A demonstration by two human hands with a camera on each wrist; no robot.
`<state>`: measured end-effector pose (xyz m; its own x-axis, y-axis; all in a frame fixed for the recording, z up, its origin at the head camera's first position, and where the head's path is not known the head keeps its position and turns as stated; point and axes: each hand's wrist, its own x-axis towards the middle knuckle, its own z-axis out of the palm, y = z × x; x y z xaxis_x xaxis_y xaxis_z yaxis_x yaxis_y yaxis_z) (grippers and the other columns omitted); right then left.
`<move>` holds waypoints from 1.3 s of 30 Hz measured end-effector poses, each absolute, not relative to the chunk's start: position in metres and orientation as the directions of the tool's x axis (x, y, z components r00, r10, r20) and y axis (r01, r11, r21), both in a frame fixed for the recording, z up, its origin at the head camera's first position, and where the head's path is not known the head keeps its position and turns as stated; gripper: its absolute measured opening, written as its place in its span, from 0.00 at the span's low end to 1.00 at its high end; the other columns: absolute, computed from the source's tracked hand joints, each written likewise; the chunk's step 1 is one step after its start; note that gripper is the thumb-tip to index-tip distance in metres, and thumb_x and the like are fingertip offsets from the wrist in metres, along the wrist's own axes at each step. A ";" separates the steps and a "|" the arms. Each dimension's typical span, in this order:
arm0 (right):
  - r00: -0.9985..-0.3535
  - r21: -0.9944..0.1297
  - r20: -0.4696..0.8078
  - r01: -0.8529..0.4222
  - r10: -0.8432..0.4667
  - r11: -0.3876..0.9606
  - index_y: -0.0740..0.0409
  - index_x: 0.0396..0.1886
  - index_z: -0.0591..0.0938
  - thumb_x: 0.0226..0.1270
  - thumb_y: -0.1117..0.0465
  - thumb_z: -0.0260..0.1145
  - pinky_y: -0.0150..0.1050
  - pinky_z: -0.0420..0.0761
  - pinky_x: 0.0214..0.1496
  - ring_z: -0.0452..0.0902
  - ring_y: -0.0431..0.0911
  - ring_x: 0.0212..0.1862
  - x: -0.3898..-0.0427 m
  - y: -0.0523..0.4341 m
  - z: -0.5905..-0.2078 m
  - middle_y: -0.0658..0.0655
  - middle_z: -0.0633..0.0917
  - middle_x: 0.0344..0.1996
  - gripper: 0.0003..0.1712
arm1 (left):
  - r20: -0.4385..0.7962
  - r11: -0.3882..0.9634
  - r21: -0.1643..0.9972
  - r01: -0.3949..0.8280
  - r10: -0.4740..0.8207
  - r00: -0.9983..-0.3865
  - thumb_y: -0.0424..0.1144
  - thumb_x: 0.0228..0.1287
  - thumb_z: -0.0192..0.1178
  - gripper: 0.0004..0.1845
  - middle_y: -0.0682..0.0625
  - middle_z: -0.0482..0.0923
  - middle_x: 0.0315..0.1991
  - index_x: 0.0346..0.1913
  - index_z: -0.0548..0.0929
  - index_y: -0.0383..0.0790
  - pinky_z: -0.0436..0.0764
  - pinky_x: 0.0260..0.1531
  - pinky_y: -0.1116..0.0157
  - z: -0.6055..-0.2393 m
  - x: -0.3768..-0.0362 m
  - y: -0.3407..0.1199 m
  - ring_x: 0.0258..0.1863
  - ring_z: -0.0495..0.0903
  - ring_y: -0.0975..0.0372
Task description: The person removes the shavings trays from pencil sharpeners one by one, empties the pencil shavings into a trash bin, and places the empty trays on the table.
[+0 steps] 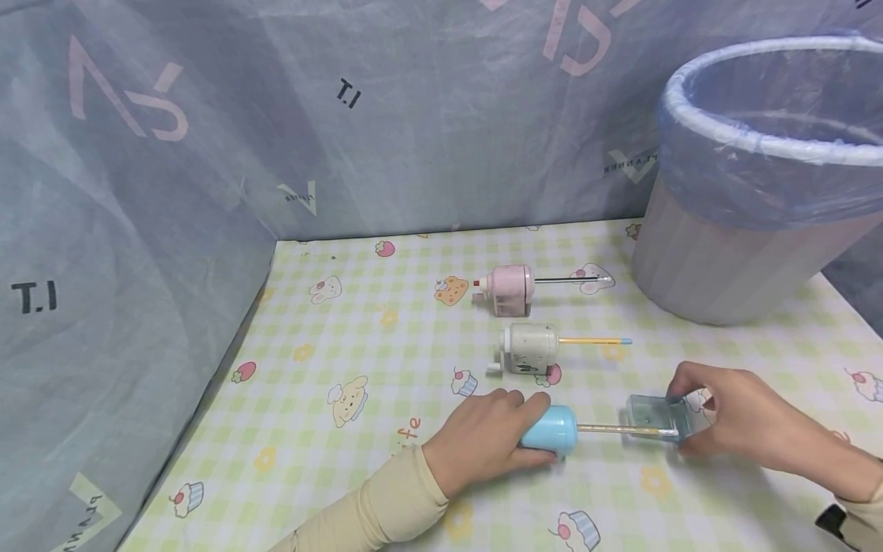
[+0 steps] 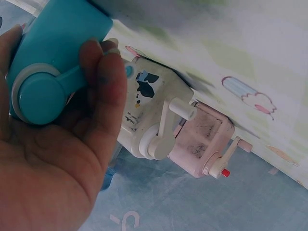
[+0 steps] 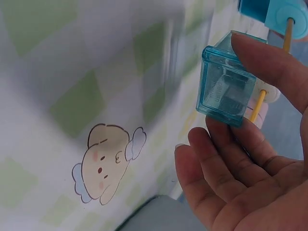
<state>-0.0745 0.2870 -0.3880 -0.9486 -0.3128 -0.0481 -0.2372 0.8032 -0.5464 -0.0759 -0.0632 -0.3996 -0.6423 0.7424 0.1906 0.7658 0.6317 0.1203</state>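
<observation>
My left hand (image 1: pixel 483 437) grips a light-blue crank pencil sharpener (image 1: pixel 555 429), fingers wrapped around its body; its crank (image 2: pixel 72 79) shows beside the fingers in the left wrist view. A pencil (image 1: pixel 610 428) sticks out of the sharpener toward the right. Between thumb and fingers, my right hand (image 1: pixel 748 418) holds a clear blue shavings drawer (image 3: pixel 226 91), apart from the sharpener. In the head view the pencil's outer end overlaps that drawer. Behind the hands stand a white sharpener (image 1: pixel 533 350) with a yellow pencil (image 1: pixel 593 341) and a pink sharpener (image 1: pixel 510 287) with a dark pencil (image 1: pixel 566 280).
A large grey waste bin (image 1: pixel 717 253), lined with a blue plastic bag (image 1: pixel 745 184), stands at the back right. A checked tablecloth (image 1: pixel 386 337) with cartoon prints covers the table. Grey-blue printed fabric (image 1: pixel 428 153) hangs behind and along the left side.
</observation>
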 end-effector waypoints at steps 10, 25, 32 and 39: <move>-0.926 -0.554 -0.063 -0.277 -0.371 0.785 0.46 0.39 0.82 0.29 0.57 0.93 0.39 0.80 0.38 0.83 0.49 0.40 -0.074 0.279 -0.391 0.51 0.89 0.43 0.34 | 0.196 0.630 0.123 0.767 0.742 -0.641 0.65 0.65 0.72 0.26 0.58 0.71 0.25 0.47 0.77 0.48 0.61 0.17 0.73 -0.400 -0.076 -0.063 0.23 0.67 0.68; -0.918 -0.596 -0.107 -0.248 -0.382 0.763 0.47 0.41 0.83 0.33 0.49 0.93 0.41 0.79 0.39 0.81 0.49 0.41 -0.072 0.272 -0.398 0.52 0.89 0.47 0.35 | 0.184 0.633 0.134 0.763 0.740 -0.646 0.65 0.66 0.72 0.26 0.58 0.70 0.26 0.47 0.77 0.49 0.61 0.17 0.73 -0.400 -0.076 -0.064 0.23 0.66 0.68; -0.919 -0.597 -0.125 -0.231 -0.373 0.769 0.48 0.42 0.83 0.32 0.49 0.94 0.45 0.76 0.42 0.82 0.47 0.41 -0.071 0.271 -0.400 0.52 0.89 0.47 0.36 | 0.184 0.633 0.129 0.763 0.741 -0.646 0.65 0.66 0.72 0.26 0.58 0.71 0.26 0.47 0.77 0.49 0.61 0.17 0.73 -0.400 -0.076 -0.063 0.23 0.67 0.68; -0.915 -0.626 -0.113 -0.238 -0.389 0.743 0.49 0.42 0.83 0.33 0.52 0.94 0.41 0.79 0.41 0.84 0.46 0.39 -0.068 0.269 -0.405 0.51 0.89 0.45 0.35 | 0.179 0.632 0.138 0.763 0.741 -0.647 0.65 0.66 0.72 0.26 0.58 0.71 0.26 0.47 0.77 0.49 0.61 0.17 0.74 -0.399 -0.076 -0.063 0.23 0.66 0.69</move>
<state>-0.0679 0.2692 -0.4050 -0.9145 -0.3885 -0.1129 -0.2384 0.7429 -0.6256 -0.0762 -0.0633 -0.3991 -0.6468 0.7414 0.1790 0.7626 0.6319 0.1383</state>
